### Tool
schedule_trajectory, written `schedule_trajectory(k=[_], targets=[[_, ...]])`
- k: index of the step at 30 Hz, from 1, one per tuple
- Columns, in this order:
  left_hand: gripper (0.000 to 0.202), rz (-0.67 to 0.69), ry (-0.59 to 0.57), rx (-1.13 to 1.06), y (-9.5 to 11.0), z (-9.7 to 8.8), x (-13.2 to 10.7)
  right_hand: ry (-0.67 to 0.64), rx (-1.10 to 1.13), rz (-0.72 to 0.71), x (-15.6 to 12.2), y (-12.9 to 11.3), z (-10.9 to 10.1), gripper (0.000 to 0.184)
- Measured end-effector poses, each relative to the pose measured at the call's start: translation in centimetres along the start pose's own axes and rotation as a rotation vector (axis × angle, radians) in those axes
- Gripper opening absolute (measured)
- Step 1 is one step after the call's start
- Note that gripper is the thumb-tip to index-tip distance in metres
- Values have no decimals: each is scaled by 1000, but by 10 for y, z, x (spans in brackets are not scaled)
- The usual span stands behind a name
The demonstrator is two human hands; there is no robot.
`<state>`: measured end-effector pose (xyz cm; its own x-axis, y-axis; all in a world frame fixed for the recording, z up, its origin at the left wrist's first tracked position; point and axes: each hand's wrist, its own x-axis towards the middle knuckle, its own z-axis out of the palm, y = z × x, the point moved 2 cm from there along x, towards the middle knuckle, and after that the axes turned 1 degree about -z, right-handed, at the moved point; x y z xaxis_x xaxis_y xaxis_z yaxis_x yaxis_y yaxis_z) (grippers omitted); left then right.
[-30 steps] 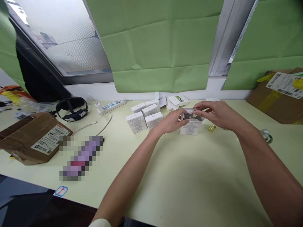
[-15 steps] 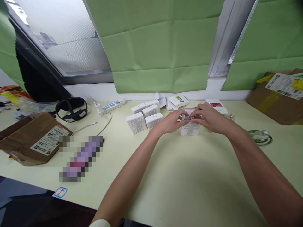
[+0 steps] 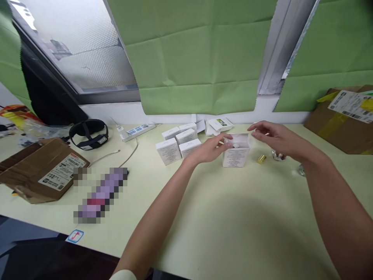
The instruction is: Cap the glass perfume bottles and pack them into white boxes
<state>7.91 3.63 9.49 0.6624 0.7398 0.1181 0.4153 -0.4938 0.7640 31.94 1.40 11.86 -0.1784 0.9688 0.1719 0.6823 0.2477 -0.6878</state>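
Note:
A small white printed box (image 3: 234,158) stands upright with its top open. Inside its mouth a round silver-topped item (image 3: 236,145) shows; the rest of that item is hidden. My left hand (image 3: 210,149) grips the box's upper left edge with thumb and fingers. Just right of the box, my right hand (image 3: 276,138) hovers with fingers apart and nothing visible in it. Below that hand lie a small gold cylinder (image 3: 261,159) and a shiny silver piece (image 3: 278,156), partly covered by the hand.
Several closed white boxes (image 3: 168,151) stand left of my left hand, with opened cartons (image 3: 219,125) behind. A power strip (image 3: 138,131), a black headset (image 3: 89,135), a cardboard box (image 3: 48,171) and a blurred purple object (image 3: 103,194) lie left. Another cardboard box (image 3: 340,120) is far right.
My right hand has come away from the box's opening and moved right, its fingers parting. The silver-topped item in the box is now visible. My left hand stays at the box.

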Motion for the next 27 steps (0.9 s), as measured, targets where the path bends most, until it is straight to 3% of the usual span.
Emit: schedule_trajectory(k=[3, 10, 16, 27], targets=[[38, -13, -26, -42, -1, -2, -1, -111, 127, 125, -1, 20, -1, 49], [33, -5, -4, -9, 0, 0, 0, -336, 322, 117, 4, 39, 17, 45], [31, 30, 16, 2, 3, 2, 1, -365, 253, 128, 4, 32, 22, 33], [23, 84, 54, 88, -4, 3, 4, -265, 247, 72, 8, 24, 22, 46]])
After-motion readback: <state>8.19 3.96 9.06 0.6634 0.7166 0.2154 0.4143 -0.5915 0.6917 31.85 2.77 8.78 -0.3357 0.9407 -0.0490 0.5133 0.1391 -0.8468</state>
